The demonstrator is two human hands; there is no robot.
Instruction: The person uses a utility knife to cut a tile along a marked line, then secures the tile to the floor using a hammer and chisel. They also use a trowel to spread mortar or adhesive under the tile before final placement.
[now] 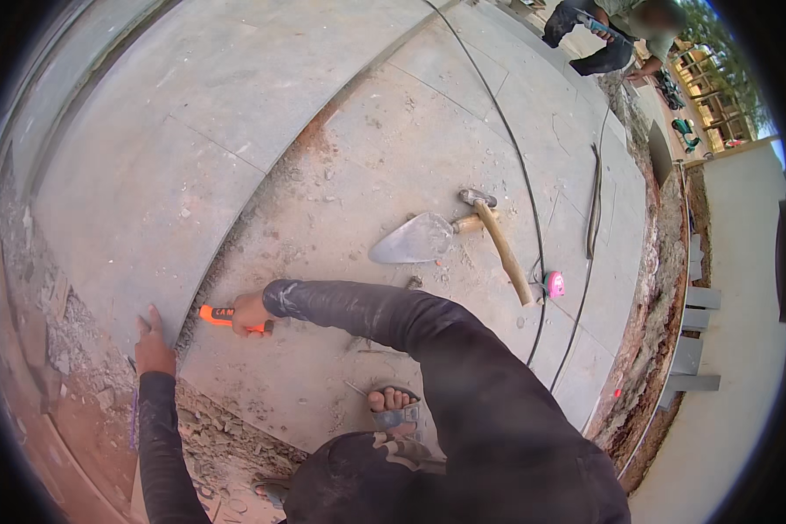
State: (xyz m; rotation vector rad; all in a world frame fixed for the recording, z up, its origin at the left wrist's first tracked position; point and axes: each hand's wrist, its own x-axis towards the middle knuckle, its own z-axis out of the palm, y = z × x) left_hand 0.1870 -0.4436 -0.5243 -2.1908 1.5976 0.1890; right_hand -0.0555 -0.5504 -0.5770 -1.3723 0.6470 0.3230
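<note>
My right hand [251,313] is closed around an orange tool with a dark band [214,314]; the grip hides its kind. It is low over the lower slab, beside the raised slab's edge. My left hand [155,351] rests with fingers outstretched on the near corner of the raised grey stone slab [140,253], holding nothing visible. To the right of my hands, a pointed trowel [415,241] lies flat on the dusty slabs. A hammer with a wooden handle [505,251] lies across the trowel's handle.
A pink tape measure [555,284] sits by a black cable [526,175] crossing the slabs. Rubble [227,437] lies along the near edge, by my sandalled foot [395,410]. Another person [616,35] crouches at the far right. A pale wall [734,349] stands at right.
</note>
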